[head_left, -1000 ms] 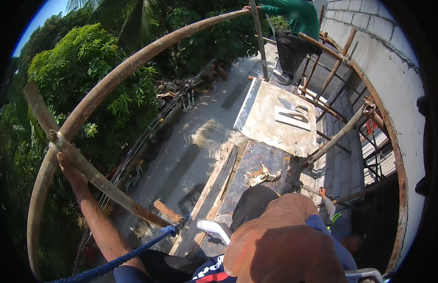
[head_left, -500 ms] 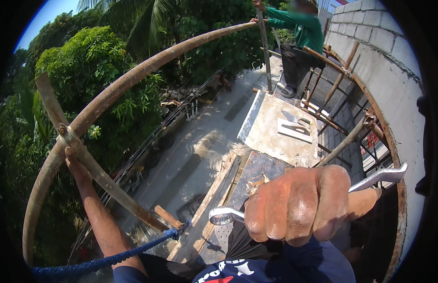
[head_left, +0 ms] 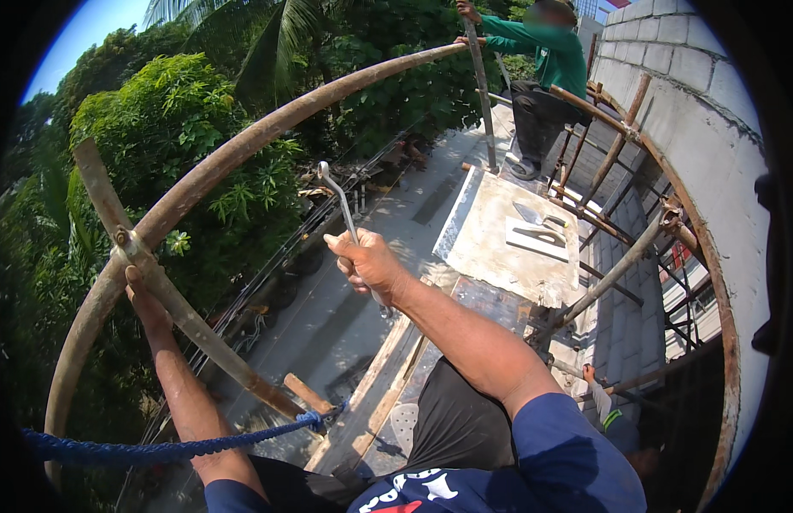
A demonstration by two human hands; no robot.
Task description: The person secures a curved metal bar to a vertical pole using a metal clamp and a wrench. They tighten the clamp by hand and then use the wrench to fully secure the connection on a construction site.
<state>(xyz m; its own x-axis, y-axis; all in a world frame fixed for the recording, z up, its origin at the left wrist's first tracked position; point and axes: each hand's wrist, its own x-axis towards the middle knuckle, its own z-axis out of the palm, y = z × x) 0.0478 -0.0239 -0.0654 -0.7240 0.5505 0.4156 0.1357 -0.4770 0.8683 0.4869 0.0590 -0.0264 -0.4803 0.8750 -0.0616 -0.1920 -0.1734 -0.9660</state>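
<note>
My right hand (head_left: 371, 263) is closed around a silver wrench (head_left: 339, 197), held out in front of me at mid-height. The wrench's ring end points up and away; its lower end shows below my fist. At the left, my left hand (head_left: 149, 303) grips the rusty scaffold pipes just under the clamp (head_left: 123, 238) where they cross. Its thumb or a finger lies along the pipe, and the other fingers are mostly hidden. One is a long pipe (head_left: 243, 141) that arcs in view toward the far side; the other is a shorter diagonal pipe (head_left: 187, 312).
A blue rope (head_left: 200, 449) runs across my left forearm to a lower pipe. Ahead lies a mortar-stained board (head_left: 490, 227) with a trowel (head_left: 529, 212) and a float (head_left: 537, 238). A co-worker in green (head_left: 555, 56) holds the far pipes. Another person's arm (head_left: 597, 392) shows below right, near a block wall (head_left: 670, 43).
My right hand has swung from close in front of me out to the left and forward, carrying the wrench, now turned upright. My left hand stays at the clamp. Another person's arm shows below right.
</note>
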